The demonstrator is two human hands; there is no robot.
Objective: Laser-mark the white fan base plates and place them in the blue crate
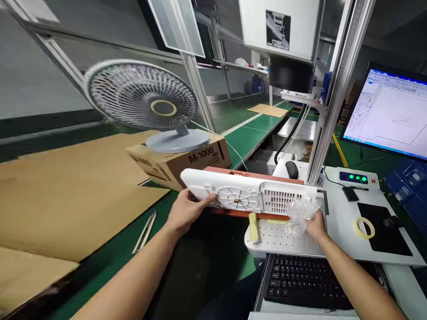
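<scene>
A white plastic panel (200, 181) with a round ribbed pattern and a slotted vent grille is held tilted in front of me. My left hand (188, 209) grips its left end, thumb over the near face. At the right end, my right hand (316, 226) is closed around the panel's edge, with crumpled clear plastic film (300, 217) bunched against the fingers. Behind and under the panel sits an orange-brown fixture (220, 170). Below the panel, yellow tape (253, 227) hangs over a perforated metal plate (276, 238).
A grey fan (142, 95) stands on a cardboard box (200, 162) at left, beside large cardboard sheets (83, 200). Overhead hangs a white machine head (280, 29). To the right are a monitor (390, 111), a tape roll (359, 226) and a mouse (392, 222); a keyboard (303, 280) lies below.
</scene>
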